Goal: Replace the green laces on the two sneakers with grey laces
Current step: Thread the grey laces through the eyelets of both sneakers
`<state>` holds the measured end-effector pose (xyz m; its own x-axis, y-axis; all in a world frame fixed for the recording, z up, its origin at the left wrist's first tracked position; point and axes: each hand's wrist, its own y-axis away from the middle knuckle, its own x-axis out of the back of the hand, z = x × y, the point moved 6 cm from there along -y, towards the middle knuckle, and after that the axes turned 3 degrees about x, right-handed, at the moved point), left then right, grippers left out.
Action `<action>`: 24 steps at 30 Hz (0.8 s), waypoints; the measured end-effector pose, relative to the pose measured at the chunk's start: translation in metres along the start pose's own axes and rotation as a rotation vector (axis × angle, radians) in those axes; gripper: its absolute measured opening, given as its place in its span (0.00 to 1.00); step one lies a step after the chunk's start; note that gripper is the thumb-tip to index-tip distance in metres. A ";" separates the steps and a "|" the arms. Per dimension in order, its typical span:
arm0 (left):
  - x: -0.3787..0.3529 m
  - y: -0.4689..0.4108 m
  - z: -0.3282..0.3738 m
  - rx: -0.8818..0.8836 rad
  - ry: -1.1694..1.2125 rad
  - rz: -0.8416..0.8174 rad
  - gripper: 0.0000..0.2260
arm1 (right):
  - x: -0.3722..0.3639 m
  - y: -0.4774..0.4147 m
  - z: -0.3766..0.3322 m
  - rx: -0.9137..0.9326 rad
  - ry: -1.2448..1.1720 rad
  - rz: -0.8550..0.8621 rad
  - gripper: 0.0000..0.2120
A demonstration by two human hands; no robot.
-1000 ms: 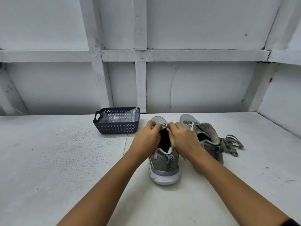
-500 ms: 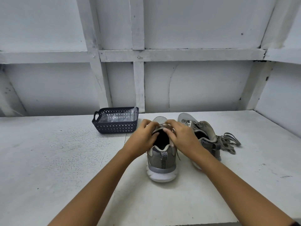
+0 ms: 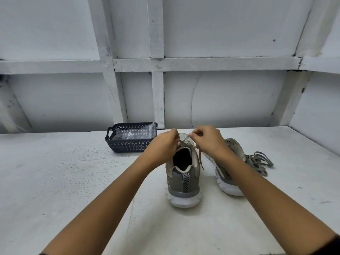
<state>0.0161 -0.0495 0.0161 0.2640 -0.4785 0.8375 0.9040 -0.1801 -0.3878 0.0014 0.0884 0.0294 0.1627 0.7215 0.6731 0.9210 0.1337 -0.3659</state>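
No text, label, brand name or number is legible on any surface. The near sneaker (image 3: 176,181) carries only a chevron-striped heel tab (image 3: 185,181) (a pattern, not lettering) and a small pale mark (image 3: 169,186) on its side, too small to read.

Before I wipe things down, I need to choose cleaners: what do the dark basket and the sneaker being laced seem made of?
Basket: dark matte plastic, judging by its moulded lattice and handle. Sneaker: upper looks like grey mesh and suede-like panels, hard to confirm; sole seems white rubbery foam, with moulded ridges.
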 end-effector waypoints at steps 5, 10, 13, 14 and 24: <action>-0.002 -0.014 0.005 0.079 0.087 -0.140 0.11 | -0.002 -0.010 -0.014 -0.065 -0.132 -0.102 0.12; -0.004 -0.023 0.001 0.062 -0.031 -0.390 0.14 | -0.005 -0.004 -0.012 -0.185 -0.427 -0.196 0.13; -0.002 -0.022 -0.005 0.136 0.201 -0.519 0.13 | -0.004 0.003 -0.009 -0.186 -0.488 -0.277 0.10; -0.001 -0.020 -0.006 0.176 0.335 -0.565 0.11 | -0.005 0.005 -0.008 -0.163 -0.484 -0.308 0.08; 0.005 -0.023 -0.014 0.172 0.448 -0.474 0.08 | -0.008 -0.001 -0.013 -0.018 -0.222 -0.288 0.04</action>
<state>-0.0077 -0.0596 0.0240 -0.3062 -0.6985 0.6468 0.9382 -0.3367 0.0805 0.0043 0.0735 0.0329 -0.1835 0.7863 0.5900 0.9243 0.3423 -0.1687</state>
